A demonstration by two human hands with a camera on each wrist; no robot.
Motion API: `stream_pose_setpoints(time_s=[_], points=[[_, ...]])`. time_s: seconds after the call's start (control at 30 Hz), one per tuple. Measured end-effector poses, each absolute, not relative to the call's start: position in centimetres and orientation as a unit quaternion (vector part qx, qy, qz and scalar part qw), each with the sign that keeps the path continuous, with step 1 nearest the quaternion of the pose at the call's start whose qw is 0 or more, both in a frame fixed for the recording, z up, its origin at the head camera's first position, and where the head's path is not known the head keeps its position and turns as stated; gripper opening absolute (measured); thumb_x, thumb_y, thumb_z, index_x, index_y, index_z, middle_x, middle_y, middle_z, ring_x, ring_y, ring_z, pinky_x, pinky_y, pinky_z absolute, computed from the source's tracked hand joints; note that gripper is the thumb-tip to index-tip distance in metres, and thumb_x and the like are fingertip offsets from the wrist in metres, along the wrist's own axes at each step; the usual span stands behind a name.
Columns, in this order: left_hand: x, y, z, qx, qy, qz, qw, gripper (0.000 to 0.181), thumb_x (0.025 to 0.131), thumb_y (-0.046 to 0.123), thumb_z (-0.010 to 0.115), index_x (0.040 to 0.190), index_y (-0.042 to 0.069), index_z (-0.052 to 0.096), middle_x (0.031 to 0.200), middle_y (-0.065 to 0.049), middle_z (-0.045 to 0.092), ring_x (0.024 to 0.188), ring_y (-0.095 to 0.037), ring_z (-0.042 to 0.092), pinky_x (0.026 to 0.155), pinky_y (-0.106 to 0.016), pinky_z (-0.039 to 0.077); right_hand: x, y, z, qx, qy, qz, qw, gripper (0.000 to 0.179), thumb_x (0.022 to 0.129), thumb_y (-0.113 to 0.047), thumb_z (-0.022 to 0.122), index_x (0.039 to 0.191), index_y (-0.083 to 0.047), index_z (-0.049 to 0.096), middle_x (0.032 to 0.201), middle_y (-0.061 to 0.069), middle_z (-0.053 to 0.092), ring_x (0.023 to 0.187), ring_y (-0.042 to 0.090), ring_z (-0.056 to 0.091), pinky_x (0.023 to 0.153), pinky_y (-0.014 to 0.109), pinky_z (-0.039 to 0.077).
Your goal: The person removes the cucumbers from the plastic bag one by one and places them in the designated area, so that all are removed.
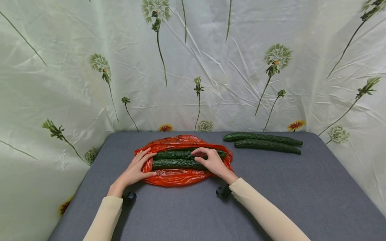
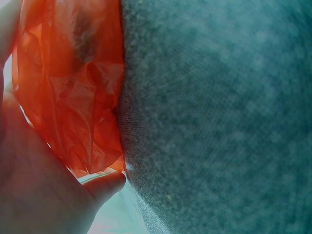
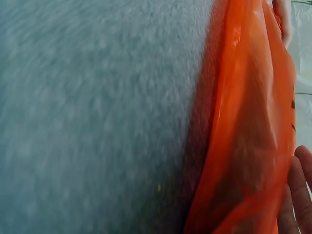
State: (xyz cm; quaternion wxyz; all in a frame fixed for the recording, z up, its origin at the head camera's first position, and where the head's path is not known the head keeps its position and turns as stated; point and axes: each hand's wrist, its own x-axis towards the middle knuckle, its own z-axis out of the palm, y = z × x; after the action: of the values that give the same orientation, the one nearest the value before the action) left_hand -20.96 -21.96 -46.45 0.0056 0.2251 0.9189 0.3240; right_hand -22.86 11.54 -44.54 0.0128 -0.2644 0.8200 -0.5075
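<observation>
An orange-red plastic bag (image 1: 181, 181) lies spread on the table with its mouth facing up. Inside it, long dark green cucumbers (image 1: 175, 164) lie side by side, stretching left to right. My left hand (image 1: 137, 169) rests at the bag's left end, fingers spread along the rim and thumb at the near edge. Over the right part of the cucumbers is my right hand (image 1: 211, 162), its fingers loosely bent and a gap showing between thumb and index finger. In the right wrist view, fingers (image 3: 297, 190) show beyond the bag's side; the bag hides part of them.
Two more cucumbers (image 1: 262, 136) lie together at the back right of the grey table (image 1: 187, 214). A pale curtain (image 1: 211, 67) with dandelion prints hangs behind the table and along its sides. Dark wrist cameras (image 1: 223, 192) sit beneath both wrists, close over the tabletop.
</observation>
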Motion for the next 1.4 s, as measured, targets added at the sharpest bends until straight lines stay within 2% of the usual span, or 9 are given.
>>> stream_pose_setpoints(time_s=[0.17,0.4,0.6,0.77,0.97,1.4], points=[[-20.9,-21.9,-46.4,0.226,0.917,0.328,0.001,0.074,0.081,0.034,0.075,0.143,0.01,0.042,0.153,-0.017,0.021,0.138,-0.048,0.008,0.099,-0.073,0.009,-22.7,10.7,-44.7,-0.274,0.817,-0.508,0.017,0.024,0.092,-0.006,0.064,0.116,-0.003,0.066,0.112,0.008,0.066,0.095,0.021,0.064,0.079,0.036,0.052],[-21.0,-22.0,-46.4,0.219,0.922,0.32,0.015,0.074,0.083,0.036,0.074,0.144,0.011,0.042,0.155,-0.016,0.02,0.139,-0.047,0.006,0.101,-0.072,0.008,-21.8,9.7,-43.7,-0.277,0.81,-0.514,0.045,0.026,0.092,-0.001,0.061,0.117,0.004,0.063,0.115,0.019,0.064,0.098,0.031,0.062,0.082,0.045,0.05],[-21.0,-22.0,-46.4,0.222,0.921,0.321,0.011,0.073,0.083,0.035,0.075,0.144,0.011,0.042,0.154,-0.017,0.02,0.139,-0.048,0.007,0.101,-0.072,0.008,-22.4,9.1,-45.1,-0.28,0.818,-0.5,0.036,0.024,0.092,-0.007,0.064,0.116,-0.005,0.066,0.114,0.008,0.065,0.1,0.022,0.062,0.084,0.039,0.05],[-21.0,-22.0,-46.4,0.221,0.921,0.32,0.012,0.074,0.082,0.035,0.075,0.144,0.01,0.041,0.155,-0.016,0.019,0.139,-0.047,0.006,0.101,-0.072,0.007,-22.5,8.5,-45.3,-0.288,0.828,-0.48,0.03,0.024,0.091,-0.008,0.065,0.115,-0.008,0.067,0.115,0.004,0.065,0.105,0.02,0.06,0.088,0.039,0.048],[-20.9,-21.9,-46.4,0.218,0.92,0.324,0.015,0.074,0.083,0.035,0.075,0.144,0.011,0.041,0.155,-0.015,0.02,0.14,-0.046,0.006,0.101,-0.072,0.008,-22.5,8.0,-45.6,-0.283,0.843,-0.456,0.03,0.025,0.091,-0.011,0.066,0.116,-0.012,0.067,0.118,0.001,0.064,0.113,0.02,0.056,0.094,0.042,0.044],[-21.1,-22.0,-46.4,0.216,0.922,0.321,0.017,0.076,0.081,0.033,0.076,0.144,0.01,0.041,0.155,-0.016,0.019,0.139,-0.047,0.007,0.101,-0.071,0.008,-22.1,7.3,-45.6,-0.281,0.872,-0.399,0.025,0.032,0.089,-0.016,0.069,0.121,-0.017,0.065,0.124,0.001,0.061,0.116,0.023,0.054,0.096,0.045,0.041]])
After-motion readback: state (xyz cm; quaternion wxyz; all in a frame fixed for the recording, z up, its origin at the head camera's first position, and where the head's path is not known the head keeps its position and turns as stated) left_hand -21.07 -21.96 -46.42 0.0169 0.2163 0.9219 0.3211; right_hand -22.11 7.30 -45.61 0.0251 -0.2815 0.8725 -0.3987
